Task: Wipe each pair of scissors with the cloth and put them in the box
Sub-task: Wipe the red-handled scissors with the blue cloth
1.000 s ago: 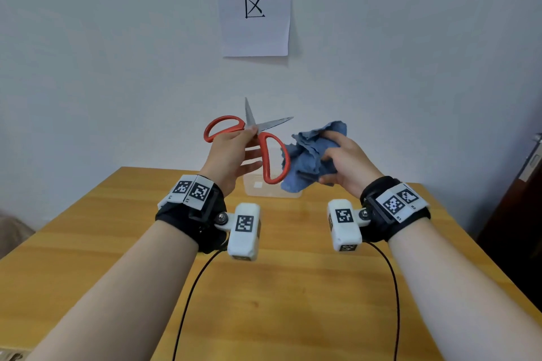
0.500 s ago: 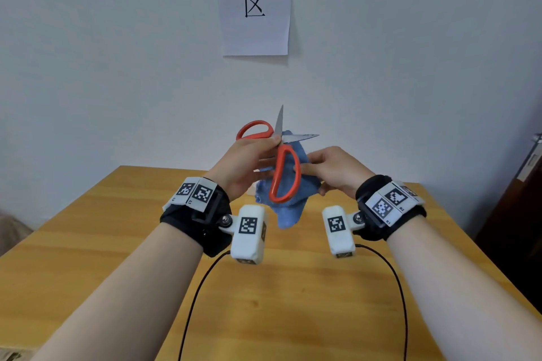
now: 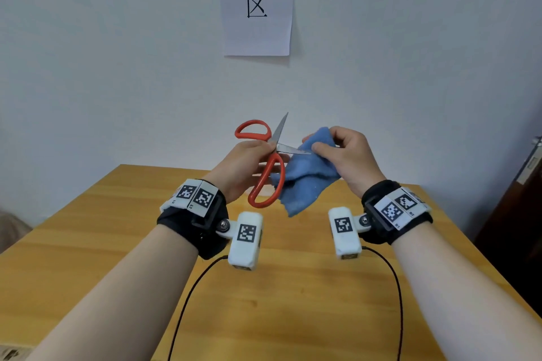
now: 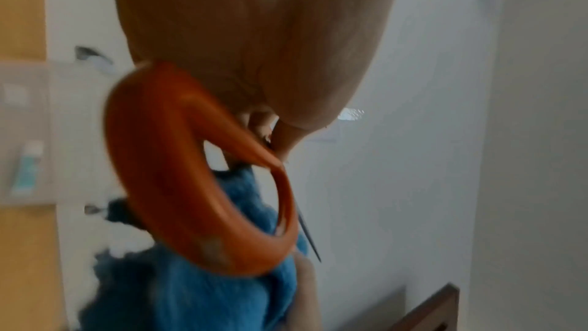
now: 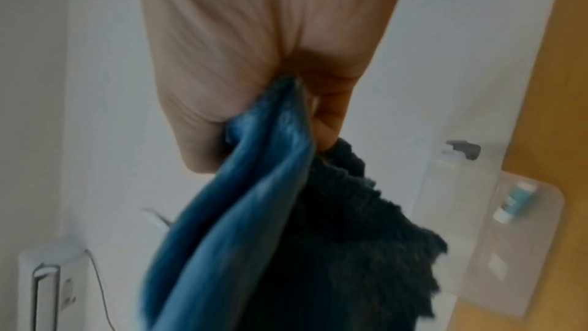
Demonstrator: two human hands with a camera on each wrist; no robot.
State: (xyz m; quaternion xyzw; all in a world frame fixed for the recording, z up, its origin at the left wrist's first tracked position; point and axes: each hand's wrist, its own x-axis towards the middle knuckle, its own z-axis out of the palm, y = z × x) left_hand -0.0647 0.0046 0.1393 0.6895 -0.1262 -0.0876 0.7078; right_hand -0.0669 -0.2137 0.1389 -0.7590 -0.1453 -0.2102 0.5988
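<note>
Wiping step: left hand (image 3: 246,167) grips the open red-handled steel scissors (image 3: 268,161), right hand (image 3: 349,155) fingers pinch the blue terry cloth (image 3: 305,182) on one blade; next, draw it tipward.

A wooden table (image 3: 293,302) stands against a white wall. Near its far edge, beside the wall, rests a clear plastic box (image 5: 496,210) with grey latches. Inside the box lies a small white-and-teal tube (image 5: 513,201). Two thin black cables (image 3: 187,302) trail over the tabletop toward its near edge.
</note>
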